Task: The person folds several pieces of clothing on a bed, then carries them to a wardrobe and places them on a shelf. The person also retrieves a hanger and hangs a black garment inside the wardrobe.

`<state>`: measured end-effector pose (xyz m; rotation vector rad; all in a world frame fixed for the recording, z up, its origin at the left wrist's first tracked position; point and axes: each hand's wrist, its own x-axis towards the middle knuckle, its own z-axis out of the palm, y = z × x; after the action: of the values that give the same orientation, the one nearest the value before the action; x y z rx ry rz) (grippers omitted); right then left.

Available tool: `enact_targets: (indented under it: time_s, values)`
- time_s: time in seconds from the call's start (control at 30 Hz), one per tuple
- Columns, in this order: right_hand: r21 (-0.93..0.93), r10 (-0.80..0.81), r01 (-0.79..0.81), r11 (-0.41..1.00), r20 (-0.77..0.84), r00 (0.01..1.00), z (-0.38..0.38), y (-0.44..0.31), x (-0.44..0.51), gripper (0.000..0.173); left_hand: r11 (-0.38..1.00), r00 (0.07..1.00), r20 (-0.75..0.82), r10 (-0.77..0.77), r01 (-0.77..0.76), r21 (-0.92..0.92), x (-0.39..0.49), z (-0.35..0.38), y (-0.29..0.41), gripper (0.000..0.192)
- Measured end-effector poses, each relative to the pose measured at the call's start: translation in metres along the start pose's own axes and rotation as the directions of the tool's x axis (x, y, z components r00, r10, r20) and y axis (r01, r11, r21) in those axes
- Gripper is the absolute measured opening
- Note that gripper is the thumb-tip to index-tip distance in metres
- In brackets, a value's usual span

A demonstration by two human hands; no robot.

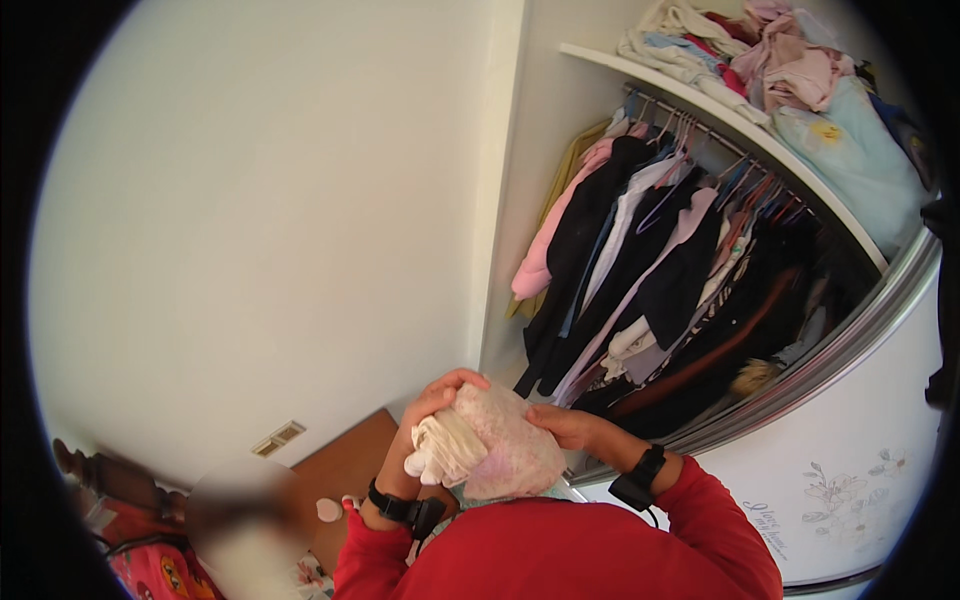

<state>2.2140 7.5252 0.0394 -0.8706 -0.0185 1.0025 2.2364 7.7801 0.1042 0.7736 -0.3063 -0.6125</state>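
My left hand (431,401) curls around a pale pink patterned folded cloth (510,446) and a rolled cream cloth (450,446) pressed against its side. On the other edge of the pink cloth, my right hand (562,426) grips with the thumb on top and the fingers out of sight beneath. Both cloths are held close to my chest, in front of the red top I wear. Whether they are garments cannot be told. A black band with a small device sits on each of my wrists.
An open wardrobe has clothes (637,247) on a rail and piled textiles (795,67) on its shelf (675,82). A white sliding door (847,480) stands at right. A brown wooden surface (337,465), a wall socket (279,439) and a blurred patch are at lower left.
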Motion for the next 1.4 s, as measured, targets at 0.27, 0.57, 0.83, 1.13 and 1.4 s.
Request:
enact_targets:
  time_s: [0.27, 0.57, 0.83, 1.13, 1.4]
  values:
    - [-0.354, -0.096, -0.007, 0.935, -0.272, 0.958, 0.006, -0.019, -0.022, 0.059, 0.992, 0.98, 0.159, -0.116, 0.122, -0.026, -0.004, -0.01, 0.007, 0.043]
    - [-0.859, -0.489, 0.206, 0.468, -0.058, 0.871, 0.029, -0.008, -0.009, 0.079, 0.979, 0.955, 0.226, -0.195, 0.176, 0.099, 0.003, -0.002, -0.002, 0.035]
    - [-0.967, -0.404, -0.017, 0.256, -0.122, 0.906, 0.065, -0.015, -0.021, 0.07, 0.905, 0.952, 0.147, -0.27, 0.198, 0.376, 0.021, -0.003, -0.027, 0.028]
    - [-0.825, -0.505, -0.079, 0.559, -0.415, 0.757, 0.081, 0.006, -0.028, 0.027, 0.931, 0.955, 0.089, -0.283, 0.296, -0.213, 0.027, -0.05, -0.06, 0.03]
    - [-0.703, -0.546, 0.034, 0.711, -0.52, 0.657, 0.081, 0.032, -0.049, 0.03, 0.806, 0.981, -0.054, -0.188, 0.122, -0.58, 0.006, -0.087, -0.079, 0.045]
